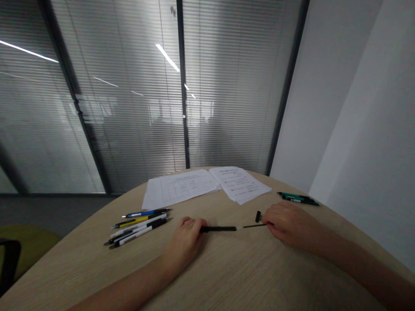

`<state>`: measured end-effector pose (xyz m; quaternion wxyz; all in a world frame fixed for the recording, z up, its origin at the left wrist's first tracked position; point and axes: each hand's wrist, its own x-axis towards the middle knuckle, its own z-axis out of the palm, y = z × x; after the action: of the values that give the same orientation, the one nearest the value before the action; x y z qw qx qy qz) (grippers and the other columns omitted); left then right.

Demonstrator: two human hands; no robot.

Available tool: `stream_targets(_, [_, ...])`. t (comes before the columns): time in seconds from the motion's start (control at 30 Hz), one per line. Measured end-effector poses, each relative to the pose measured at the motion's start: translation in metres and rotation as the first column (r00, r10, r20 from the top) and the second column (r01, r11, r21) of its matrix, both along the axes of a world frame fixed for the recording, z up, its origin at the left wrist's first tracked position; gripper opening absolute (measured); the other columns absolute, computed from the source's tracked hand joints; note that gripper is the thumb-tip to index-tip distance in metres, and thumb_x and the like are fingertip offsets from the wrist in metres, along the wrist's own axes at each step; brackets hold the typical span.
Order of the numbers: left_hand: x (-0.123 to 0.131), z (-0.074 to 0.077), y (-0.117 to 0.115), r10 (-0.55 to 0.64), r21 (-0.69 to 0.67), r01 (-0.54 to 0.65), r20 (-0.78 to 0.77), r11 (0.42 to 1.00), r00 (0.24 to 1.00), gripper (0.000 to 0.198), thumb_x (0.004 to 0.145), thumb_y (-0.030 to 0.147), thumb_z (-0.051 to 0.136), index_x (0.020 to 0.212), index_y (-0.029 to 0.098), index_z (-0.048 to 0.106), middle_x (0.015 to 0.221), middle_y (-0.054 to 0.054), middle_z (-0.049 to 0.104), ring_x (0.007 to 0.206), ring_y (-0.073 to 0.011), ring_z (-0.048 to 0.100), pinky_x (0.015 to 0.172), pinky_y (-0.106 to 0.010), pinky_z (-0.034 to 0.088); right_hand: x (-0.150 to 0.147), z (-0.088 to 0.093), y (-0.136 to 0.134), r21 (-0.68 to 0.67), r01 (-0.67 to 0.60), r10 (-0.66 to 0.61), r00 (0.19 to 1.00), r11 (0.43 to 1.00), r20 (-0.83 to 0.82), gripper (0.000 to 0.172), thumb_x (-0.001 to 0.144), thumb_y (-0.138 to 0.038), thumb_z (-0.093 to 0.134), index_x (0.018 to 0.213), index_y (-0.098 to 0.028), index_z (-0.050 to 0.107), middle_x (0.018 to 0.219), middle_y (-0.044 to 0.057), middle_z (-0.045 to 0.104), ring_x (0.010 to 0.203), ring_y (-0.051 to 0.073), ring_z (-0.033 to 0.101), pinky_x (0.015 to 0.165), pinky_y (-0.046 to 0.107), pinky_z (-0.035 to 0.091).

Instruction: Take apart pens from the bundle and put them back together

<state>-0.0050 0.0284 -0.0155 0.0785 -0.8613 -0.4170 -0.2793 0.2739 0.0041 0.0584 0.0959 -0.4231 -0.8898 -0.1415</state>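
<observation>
My left hand (187,236) is closed around one end of a black pen barrel (220,229), which points right, low over the table. In line with its other end lies a thin dark ink refill (254,225), with a pale section nearest the barrel. My right hand (285,222) pinches the refill's right end. A short black piece (258,217), perhaps a pen cap, sticks out by the right hand's fingertips; whether that hand grips it too, I cannot tell. The fingers partly hide both ends.
Several pens (139,227), blue, yellow, white and black, lie left of my left hand on the round wooden table (227,268). Printed sheets (181,188) lie at the back. Green and black pens (298,198) rest beyond my right hand. A chair (32,246) stands at left.
</observation>
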Motion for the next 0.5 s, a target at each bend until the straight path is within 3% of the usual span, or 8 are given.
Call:
stream_targets(0.27, [0.002,0.005,-0.003,-0.017,-0.003,0.016,-0.027,1.0,0.999,0.017,0.074,0.007,0.043,0.085,0.018,0.049,0.078,-0.004,0.065,0.072,-0.0198,0.059,0.072,-0.038,0.043,-0.003,0.007,-0.006,0.134,-0.031,0.029,1.0,0.991,0.011,0.019,0.074,-0.008,0.043,0.064,-0.018,0.057,0.066,0.003,0.061,0.065,0.017,0.054,0.062,0.029,0.037])
stream_targets(0.5, [0.003,0.007,-0.008,-0.139,0.06,0.142,-0.051,0.988,0.989,0.017,0.076,0.008,0.039,0.087,0.017,0.049,0.074,-0.005,0.065,0.068,-0.0187,0.058,0.07,-0.036,0.043,-0.013,0.001,-0.01,0.162,-0.1,0.104,0.994,0.982,-0.021,0.015,0.076,-0.011,0.047,0.066,-0.018,0.057,0.067,0.002,0.058,0.066,0.016,0.052,0.063,0.029,0.037])
